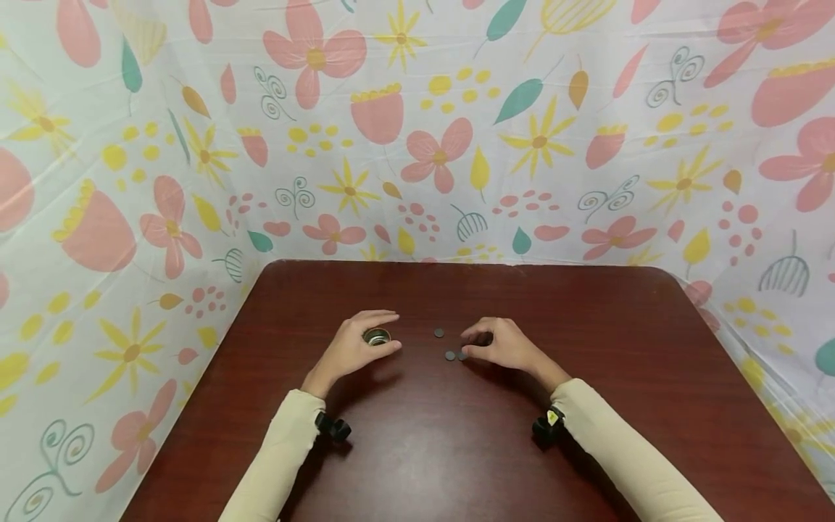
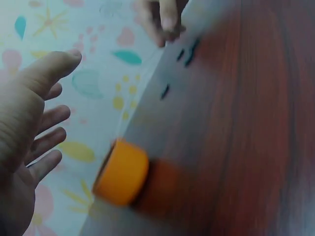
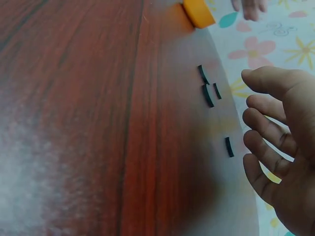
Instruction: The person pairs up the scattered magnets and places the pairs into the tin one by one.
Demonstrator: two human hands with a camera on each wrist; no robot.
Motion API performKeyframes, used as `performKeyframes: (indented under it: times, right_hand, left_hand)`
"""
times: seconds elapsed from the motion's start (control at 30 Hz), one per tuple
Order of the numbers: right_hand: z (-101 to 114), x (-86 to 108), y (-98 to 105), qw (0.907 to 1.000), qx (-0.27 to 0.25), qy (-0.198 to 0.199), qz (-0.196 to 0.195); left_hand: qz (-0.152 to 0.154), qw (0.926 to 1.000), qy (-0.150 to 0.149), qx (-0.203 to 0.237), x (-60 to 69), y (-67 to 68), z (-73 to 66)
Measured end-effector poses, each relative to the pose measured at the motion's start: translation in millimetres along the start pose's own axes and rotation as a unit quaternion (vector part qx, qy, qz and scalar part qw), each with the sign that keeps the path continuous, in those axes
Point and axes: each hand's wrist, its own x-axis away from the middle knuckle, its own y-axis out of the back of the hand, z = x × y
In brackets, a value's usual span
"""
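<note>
My left hand (image 1: 355,346) stands beside a small round container (image 1: 377,336), thumb and fingers spread around it. The left wrist view shows this container (image 2: 122,172) as orange, on the table and apart from the left hand (image 2: 29,115). Small dark discs (image 1: 438,333) lie between the hands. My right hand (image 1: 505,344) hovers at their right side, thumb and fingers curved and apart. In the right wrist view several discs (image 3: 207,96) lie on the table near the right hand (image 3: 280,128), with nothing seen in its grasp.
The dark red-brown wooden table (image 1: 483,435) extends around both hands. A white cloth (image 1: 417,94) with printed flowers and leaves hangs behind the table and along its sides. Dark straps with small devices (image 1: 334,428) sit on both wrists, over cream sleeves (image 1: 626,442).
</note>
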Motion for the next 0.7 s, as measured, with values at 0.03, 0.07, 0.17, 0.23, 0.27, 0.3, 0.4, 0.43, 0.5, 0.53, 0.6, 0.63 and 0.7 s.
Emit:
performKeyframes:
  times: [0.03,0.07,0.17,0.23,0.27,0.3,0.4,0.43,0.5,0.53,0.6,0.63,0.7]
  right_hand:
    - [0,-0.5,1,1.0000,0.001,0.001,0.001]
    - [1,-1.1,1,1.0000,0.001,0.001,0.001]
    - [2,-3.0,1,1.0000,0.005,0.005,0.000]
    - [3,-4.7,-1,0.9999,0.009,0.007,-0.001]
    - [3,-5.5,-2,0.9999,0.012,0.009,-0.001]
    - [4,-6.2,-4,0.9998,0.015,0.010,0.001]
    - [6,-8.0,-10,0.9996,0.022,0.017,0.011]
    - [7,-8.6,-12,0.9994,0.025,0.021,0.014]
    - [7,-9.3,-16,0.9990,0.031,0.028,0.018]
    - [7,-9.6,-18,0.9987,0.033,0.033,0.019]
    - [6,-10.3,-22,0.9981,0.042,0.042,0.018]
    - [5,-10.6,-23,0.9978,0.046,0.044,0.018]
    - [4,-11.0,-25,0.9974,0.052,0.049,0.014]
  left_hand:
    - [-0.003,1.0000,0.006,0.005,2.7,2.7,5.4]
    - [-0.004,0.9999,0.011,0.007,5.3,5.0,10.4]
    - [-0.006,0.9994,0.032,0.008,12.8,9.5,23.7]
    - [-0.002,0.9990,0.045,0.006,17.2,10.3,29.8]
    - [0.000,0.9987,0.051,0.002,19.1,10.4,32.2]
    - [0.002,0.9983,0.058,0.001,20.8,9.9,34.4]
    - [0.007,0.9974,0.072,0.003,24.9,7.3,40.2]
    - [0.009,0.9971,0.075,0.005,25.7,6.1,41.7]
    - [0.013,0.9966,0.081,0.011,26.9,3.6,44.0]
    - [0.013,0.9962,0.085,0.015,27.4,2.5,44.7]
    - [0.015,0.9954,0.093,0.022,28.1,0.6,45.2]
    - [0.015,0.9951,0.095,0.022,28.4,-0.3,45.4]
    - [0.015,0.9945,0.102,0.021,29.0,-1.5,45.6]
